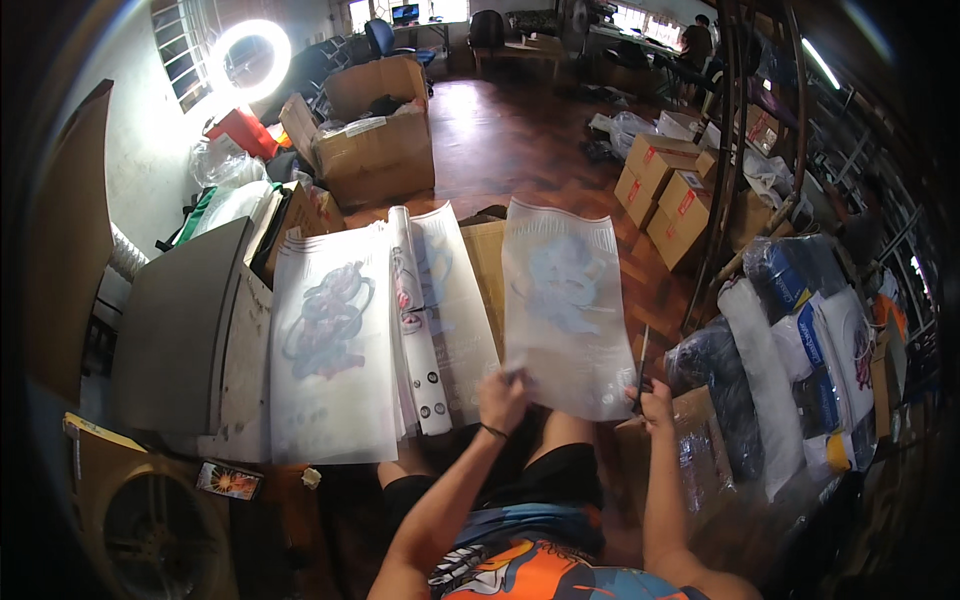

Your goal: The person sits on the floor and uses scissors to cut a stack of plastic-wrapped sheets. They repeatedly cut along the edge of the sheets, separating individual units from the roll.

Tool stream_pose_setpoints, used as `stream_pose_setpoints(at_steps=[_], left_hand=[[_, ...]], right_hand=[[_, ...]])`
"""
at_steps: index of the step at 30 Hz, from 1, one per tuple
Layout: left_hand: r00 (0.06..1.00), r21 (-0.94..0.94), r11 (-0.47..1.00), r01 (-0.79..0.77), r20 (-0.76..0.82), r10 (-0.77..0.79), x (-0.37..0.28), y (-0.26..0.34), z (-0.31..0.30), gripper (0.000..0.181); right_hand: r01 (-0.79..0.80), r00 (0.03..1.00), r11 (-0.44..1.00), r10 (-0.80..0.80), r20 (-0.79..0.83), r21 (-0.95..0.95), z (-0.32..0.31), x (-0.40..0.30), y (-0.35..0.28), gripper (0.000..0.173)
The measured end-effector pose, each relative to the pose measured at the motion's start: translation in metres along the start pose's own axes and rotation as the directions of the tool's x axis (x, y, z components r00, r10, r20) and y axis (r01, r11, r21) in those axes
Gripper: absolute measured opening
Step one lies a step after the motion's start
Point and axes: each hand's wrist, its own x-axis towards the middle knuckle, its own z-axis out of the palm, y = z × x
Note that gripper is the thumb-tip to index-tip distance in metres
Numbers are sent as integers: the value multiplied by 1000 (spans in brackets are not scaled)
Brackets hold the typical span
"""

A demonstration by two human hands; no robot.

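Observation:
My left hand grips the lower left corner of a translucent printed sheet with a faint bluish design. At the sheet's lower right edge, my right hand is closed around a slim, dark-handled cutting tool, probably scissors, its thin blade pointing up; the exact kind is not clear. Left of the held sheet lies another printed sheet, partly under a rolled printed sheet. Farther left, a stack of translucent sheets shows a dark figure design on top.
Grey boards stand at the left beside the sheets. A phone lies near a round fan-like part. Taped cartons and plastic-wrapped packs sit at the right. A large open carton stands ahead; a person is far back.

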Motion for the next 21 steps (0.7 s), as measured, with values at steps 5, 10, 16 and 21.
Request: stream_pose_setpoints(at_steps=[5, 10, 16, 21], left_hand=[[953, 216, 975, -52, -281, 113, 69, 17, -132, 19], [844, -84, 996, -18, -536, -30, 35, -20, -274, 21], [528, -185, 939, 291, -787, -319, -25, -100, -354, 26], [493, -34, 900, 434, -827, -269, -43, -126, -362, 29]], right_hand=[[50, 997, 990, -57, 52, 136, 136, 19, -2, 39], [42, 967, 996, -62, 248, 84, 298, -24, -48, 40], [193, 920, 971, -130, 370, -140, 387, -59, -61, 44], [277, 913, 909, -148, 380, -312, 399, -71, -55, 47]])
